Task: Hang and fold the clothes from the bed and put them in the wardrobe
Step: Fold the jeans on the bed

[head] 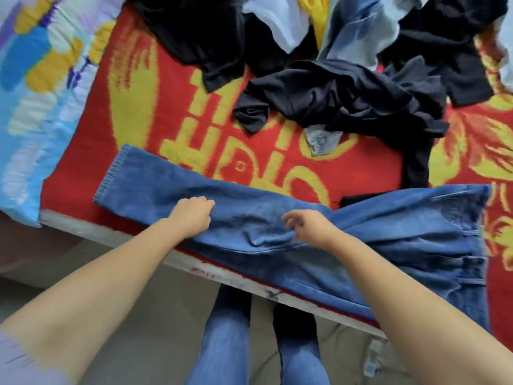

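The red and yellow patterned blanket (155, 112) covers the bed; a heap of black, pale blue and yellow garments (333, 65) fills the upper right of the frame. The blue denim jeans (374, 234) lie flat along the bed's near edge, long axis running from the hem at centre left to the waistband at far right. Both hands sit on the leg section. The left hand (191, 215) is nearer the hem, fingers curled onto the denim. The right hand (308, 226) rests mid-length with fingers loosely bent; whether it pinches the cloth cannot be told. A lengthwise fold would probably carry the hem rightward toward the waistband.
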`<state>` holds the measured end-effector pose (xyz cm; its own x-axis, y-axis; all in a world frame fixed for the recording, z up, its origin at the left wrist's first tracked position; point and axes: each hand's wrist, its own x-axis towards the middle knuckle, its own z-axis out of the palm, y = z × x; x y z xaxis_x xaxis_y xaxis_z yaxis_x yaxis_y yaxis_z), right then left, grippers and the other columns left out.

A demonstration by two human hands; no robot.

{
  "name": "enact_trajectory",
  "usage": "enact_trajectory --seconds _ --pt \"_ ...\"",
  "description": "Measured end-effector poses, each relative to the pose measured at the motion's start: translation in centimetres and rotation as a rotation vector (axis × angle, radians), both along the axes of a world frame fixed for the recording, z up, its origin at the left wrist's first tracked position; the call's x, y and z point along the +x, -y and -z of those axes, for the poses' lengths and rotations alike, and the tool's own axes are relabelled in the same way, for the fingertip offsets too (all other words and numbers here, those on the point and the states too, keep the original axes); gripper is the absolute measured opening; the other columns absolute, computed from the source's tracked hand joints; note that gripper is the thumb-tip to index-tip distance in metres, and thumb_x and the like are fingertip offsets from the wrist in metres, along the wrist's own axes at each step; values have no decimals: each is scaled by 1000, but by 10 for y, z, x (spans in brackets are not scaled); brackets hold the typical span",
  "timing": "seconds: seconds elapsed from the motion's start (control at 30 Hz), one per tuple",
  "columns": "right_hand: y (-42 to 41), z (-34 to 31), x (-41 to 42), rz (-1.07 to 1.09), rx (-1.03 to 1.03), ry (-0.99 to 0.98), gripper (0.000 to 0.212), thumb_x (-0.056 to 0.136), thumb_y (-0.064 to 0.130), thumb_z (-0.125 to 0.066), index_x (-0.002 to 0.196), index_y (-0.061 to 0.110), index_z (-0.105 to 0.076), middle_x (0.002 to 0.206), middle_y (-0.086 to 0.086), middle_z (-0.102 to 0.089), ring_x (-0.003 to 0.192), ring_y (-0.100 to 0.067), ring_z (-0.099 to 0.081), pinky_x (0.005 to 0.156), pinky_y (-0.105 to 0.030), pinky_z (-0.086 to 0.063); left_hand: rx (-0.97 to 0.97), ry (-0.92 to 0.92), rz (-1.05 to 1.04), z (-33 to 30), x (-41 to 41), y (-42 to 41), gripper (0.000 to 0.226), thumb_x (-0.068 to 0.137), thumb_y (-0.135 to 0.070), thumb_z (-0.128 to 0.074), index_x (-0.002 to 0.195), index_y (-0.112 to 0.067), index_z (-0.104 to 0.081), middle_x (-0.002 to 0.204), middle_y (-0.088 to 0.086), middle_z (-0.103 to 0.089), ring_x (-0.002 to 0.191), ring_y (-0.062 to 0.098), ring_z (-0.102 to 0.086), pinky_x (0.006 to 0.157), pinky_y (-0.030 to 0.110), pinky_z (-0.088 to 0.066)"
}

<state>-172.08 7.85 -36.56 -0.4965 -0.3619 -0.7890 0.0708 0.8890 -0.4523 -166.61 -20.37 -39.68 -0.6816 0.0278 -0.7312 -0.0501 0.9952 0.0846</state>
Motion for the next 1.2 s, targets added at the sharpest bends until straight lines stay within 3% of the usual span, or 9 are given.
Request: enact_trajectory --seconds 0.13,0.23,0.43,0.57,0.7,0.8,0.93,1.1,1.2 --pt "-114 -22 -73 -4 234 -364 46 83 -5 -42 119 15 -63 115 -8 -65 104 -28 -60 88 -35 -49 379 -33 -99 -23 -25 -129 33 96 -20 -40 126 -16 -52 130 9 -54 116 30 -52 90 41 -45" --pt "-191 -21 -112 -125 485 -344 57 87 0 -44 141 19 -46 134 -15 -48 121 -34 -47 99 -42 -43 485 -26 -109 -29 -28 -208 37 98 -26 -41 132 -12 -45 129 11 -50 118 30 -49 93 43 -43" --pt "-269 20 -102 -301 732 -366 64 89 10 -45 148 22 -25 145 -10 -36 138 -27 -26 114 -58 -16 221 -225 -46 -6 -22 -290 30 97 -36 -46 114 -11 -48 114 9 -47 109 28 -46 78 38 -40" --pt "-306 21 -100 -275 694 -681 32 88 10 -49 120 9 -53 117 -13 -59 116 -30 -52 117 -51 -10 44 -400 161 -1 -24 -310 29 94 -38 -51 109 -13 -51 111 6 -48 106 25 -46 72 33 -28" --pt "-347 -30 -83 -365 397 -771 24 85 22 -55 106 9 -53 106 -14 -62 98 -34 -59 84 -39 -32 163 -473 238 -20 -9 -320 16 81 -18 -67 87 -7 -56 88 11 -54 83 32 -54 61 36 -33" --pt "-379 -74 -34 -414 266 -766 22 81 24 -59 95 15 -44 95 -7 -60 82 -33 -60 61 -34 -26 257 -547 335 -39 19 -322 33 52 -4 -82 65 -6 -51 64 10 -49 54 30 -50 49 33 -38" --pt "-407 -68 63 -485 220 -506 23 81 29 -55 92 22 -36 95 1 -57 84 -29 -59 56 -34 -29 260 -561 419 -39 63 -326 36 46 -1 -81 62 -8 -50 63 6 -45 52 26 -45 52 27 -28" --pt "-427 -7 142 -263 246 -207 47 92 34 -54 136 24 -41 131 2 -51 123 -22 -49 93 -36 -42 -8 -227 525 -10 105 -340 22 75 -13 -65 96 -16 -58 96 4 -55 90 25 -56 80 36 -41" --pt "-458 11 150 309 221 -337 47 91 25 -60 135 12 -48 133 -10 -53 124 -27 -49 100 -41 -41 -88 -87 474 -4 106 -356 25 91 -16 -41 115 -18 -47 114 3 -50 109 24 -49 89 34 -33"
